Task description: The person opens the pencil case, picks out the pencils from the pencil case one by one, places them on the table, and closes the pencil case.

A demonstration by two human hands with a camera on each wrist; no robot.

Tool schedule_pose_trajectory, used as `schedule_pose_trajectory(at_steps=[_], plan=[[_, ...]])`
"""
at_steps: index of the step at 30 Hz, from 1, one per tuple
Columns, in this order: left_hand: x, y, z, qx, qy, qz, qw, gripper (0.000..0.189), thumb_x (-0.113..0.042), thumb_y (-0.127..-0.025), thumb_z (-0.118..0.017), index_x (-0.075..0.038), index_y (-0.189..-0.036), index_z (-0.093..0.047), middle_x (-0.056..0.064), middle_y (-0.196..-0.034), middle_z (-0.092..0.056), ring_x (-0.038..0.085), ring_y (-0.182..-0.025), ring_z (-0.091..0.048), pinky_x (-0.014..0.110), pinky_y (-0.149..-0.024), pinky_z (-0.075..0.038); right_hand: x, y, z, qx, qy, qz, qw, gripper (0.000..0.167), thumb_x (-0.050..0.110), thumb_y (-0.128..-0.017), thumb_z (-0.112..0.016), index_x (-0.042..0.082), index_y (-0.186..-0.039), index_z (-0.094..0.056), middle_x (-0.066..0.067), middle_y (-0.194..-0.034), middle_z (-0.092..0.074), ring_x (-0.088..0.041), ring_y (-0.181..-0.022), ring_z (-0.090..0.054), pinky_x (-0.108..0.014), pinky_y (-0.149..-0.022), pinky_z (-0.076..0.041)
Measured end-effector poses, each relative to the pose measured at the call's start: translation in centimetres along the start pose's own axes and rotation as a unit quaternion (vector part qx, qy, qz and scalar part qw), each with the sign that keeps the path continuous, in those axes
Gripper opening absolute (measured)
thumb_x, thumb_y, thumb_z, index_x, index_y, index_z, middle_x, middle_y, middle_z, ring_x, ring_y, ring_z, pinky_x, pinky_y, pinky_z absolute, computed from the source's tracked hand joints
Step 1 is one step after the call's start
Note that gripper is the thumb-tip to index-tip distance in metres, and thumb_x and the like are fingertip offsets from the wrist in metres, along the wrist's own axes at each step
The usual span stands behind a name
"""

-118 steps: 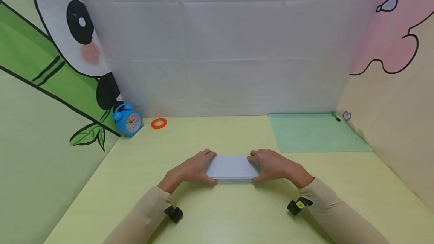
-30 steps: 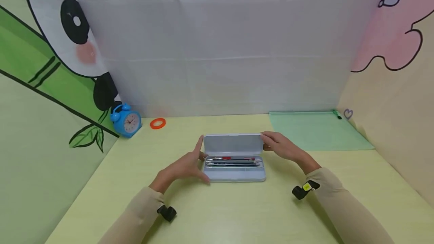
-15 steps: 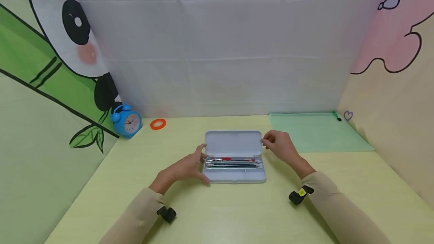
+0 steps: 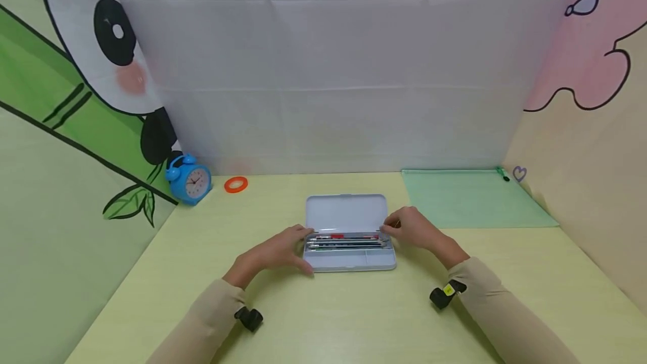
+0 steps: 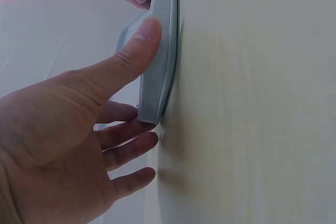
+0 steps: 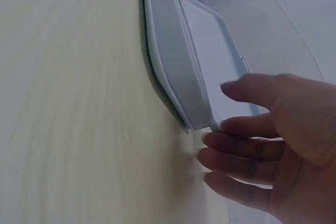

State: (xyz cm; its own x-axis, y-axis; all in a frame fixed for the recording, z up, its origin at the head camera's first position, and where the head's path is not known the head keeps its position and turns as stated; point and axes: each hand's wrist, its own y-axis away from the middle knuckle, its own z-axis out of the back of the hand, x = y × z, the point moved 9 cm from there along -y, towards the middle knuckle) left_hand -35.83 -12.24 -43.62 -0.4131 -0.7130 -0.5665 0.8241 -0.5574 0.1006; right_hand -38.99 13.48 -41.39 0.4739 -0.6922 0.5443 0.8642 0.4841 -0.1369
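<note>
A pale grey-blue pencil case lies on the table with its lid folded back. Several pencils fill its rear tray, one with red on it. At the case's left end, my left hand holds it, thumb along the front wall and fingers at the left edge, as the left wrist view also has it. My right hand is by the right rear corner near the hinge. In the right wrist view, its thumb and fingers are apart, with nothing seen between them.
A blue alarm clock and an orange ring stand at the back left of the table. A green zip pouch lies flat at the back right. A white backdrop rises behind the table.
The case was shut at first; its lid has swung up and back. My right hand has let go of the lid and come down toward the hinge. Left fingers have lowered from the lid's edge.
</note>
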Motion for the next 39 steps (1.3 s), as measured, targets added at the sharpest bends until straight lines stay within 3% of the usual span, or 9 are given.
schedule_pose_trajectory(at_steps=[5,9,15,20,31,35,39], plan=[[0.0,0.1,0.0,-0.002,0.010,-0.001,0.9999,0.104,-0.038,-0.070,-0.092,0.003,-0.150,-0.040,0.013,-0.139,-0.049,0.027,-0.122,-0.046,0.047,-0.109,-0.037,0.3,0.3,-0.4,0.067,-0.042,0.005,0.9968,0.038,0.035,-0.086,-0.079,0.001,-0.103,-0.077,-0.002,-0.082,-0.069,-0.014,-0.071,-0.056,-0.028,-0.059,-0.045],[0.2,0.1,0.0,-0.005,0.021,-0.005,0.9998,0.104,-0.037,-0.070,-0.092,0.003,-0.149,-0.040,0.012,-0.136,-0.050,0.026,-0.120,-0.046,0.046,-0.107,-0.038,-0.2,0.6,-0.5,0.093,-0.054,-0.007,0.9942,0.066,0.040,-0.078,-0.085,-0.007,-0.121,-0.068,-0.004,-0.100,-0.071,-0.018,-0.087,-0.062,-0.031,-0.072,-0.052],[0.3,0.1,0.0,-0.007,0.035,-0.002,0.9994,0.105,-0.036,-0.069,-0.093,0.003,-0.150,-0.039,0.012,-0.134,-0.050,0.027,-0.119,-0.045,0.047,-0.107,-0.038,-0.2,0.9,-0.9,0.115,-0.054,0.001,0.9919,0.080,0.041,-0.073,-0.089,-0.010,-0.128,-0.062,-0.006,-0.105,-0.067,-0.023,-0.094,-0.060,-0.034,-0.078,-0.052],[0.6,0.1,-0.2,-0.003,0.041,0.004,0.9991,0.107,-0.036,-0.069,-0.093,0.002,-0.152,-0.037,0.012,-0.135,-0.048,0.027,-0.121,-0.043,0.048,-0.107,-0.037,-0.2,1.1,-1.3,0.125,-0.040,-0.003,0.9914,0.085,0.046,-0.070,-0.090,-0.008,-0.128,-0.060,-0.004,-0.103,-0.062,-0.022,-0.094,-0.056,-0.034,-0.079,-0.050],[0.8,0.1,-0.3,0.001,0.042,0.011,0.9990,0.108,-0.039,-0.070,-0.092,-0.001,-0.153,-0.035,0.011,-0.135,-0.047,0.028,-0.123,-0.042,0.048,-0.108,-0.036,0.5,1.1,-1.6,0.121,-0.018,0.026,0.9922,0.071,0.047,-0.069,-0.089,-0.003,-0.114,-0.064,-0.006,-0.092,-0.058,-0.019,-0.085,-0.051,-0.032,-0.073,-0.046],[0.8,0.0,-0.1,-0.004,0.052,0.002,0.9986,0.109,-0.039,-0.069,-0.093,-0.003,-0.154,-0.034,0.011,-0.136,-0.047,0.028,-0.125,-0.043,0.049,-0.110,-0.035,0.6,1.1,-1.5,0.122,-0.017,0.023,0.9922,0.075,0.046,-0.072,-0.088,-0.007,-0.119,-0.062,-0.007,-0.095,-0.059,-0.020,-0.087,-0.053,-0.032,-0.076,-0.048],[0.7,-0.1,0.0,-0.004,0.044,-0.009,0.9990,0.100,-0.040,-0.069,-0.092,-0.005,-0.149,-0.043,0.008,-0.131,-0.050,0.026,-0.120,-0.045,0.048,-0.107,-0.038,0.5,1.2,-1.2,0.117,-0.021,0.011,0.9928,0.076,0.045,-0.076,-0.085,-0.008,-0.124,-0.062,-0.005,-0.098,-0.061,-0.021,-0.090,-0.055,-0.033,-0.077,-0.049]])
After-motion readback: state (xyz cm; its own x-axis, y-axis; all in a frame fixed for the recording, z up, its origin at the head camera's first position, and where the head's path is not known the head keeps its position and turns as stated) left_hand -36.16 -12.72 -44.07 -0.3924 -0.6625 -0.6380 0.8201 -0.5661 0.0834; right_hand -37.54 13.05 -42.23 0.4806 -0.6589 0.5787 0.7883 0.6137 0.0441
